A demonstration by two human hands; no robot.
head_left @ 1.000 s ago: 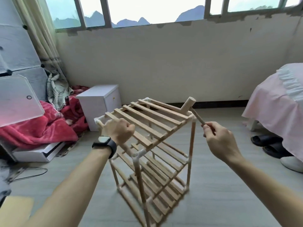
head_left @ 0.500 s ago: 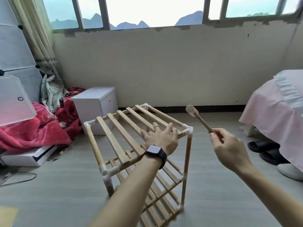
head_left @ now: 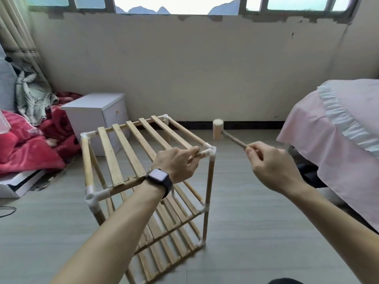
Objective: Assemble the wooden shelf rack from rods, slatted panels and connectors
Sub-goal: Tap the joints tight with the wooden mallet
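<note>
The wooden shelf rack (head_left: 131,152) stands upright on the floor, three slatted tiers joined by rods and white corner connectors. My left hand (head_left: 177,163), with a smartwatch on the wrist, grips the top front rod just left of the near right corner connector (head_left: 210,151). To the right of the rack, my right hand (head_left: 270,167) holds the handle of a small wooden mallet (head_left: 217,129). The mallet's head hangs in the air, right of and slightly above that corner, apart from it.
A white bedside cabinet (head_left: 96,117) stands behind the rack on the left, beside red blankets (head_left: 26,148) and a flat white box (head_left: 22,183). A bed with a pink cover (head_left: 336,144) fills the right side, dark slippers under its edge.
The rack has turned squarer to me. My left hand slid from the top slats to the front rod by the right corner. The mallet head swung out to the right.
</note>
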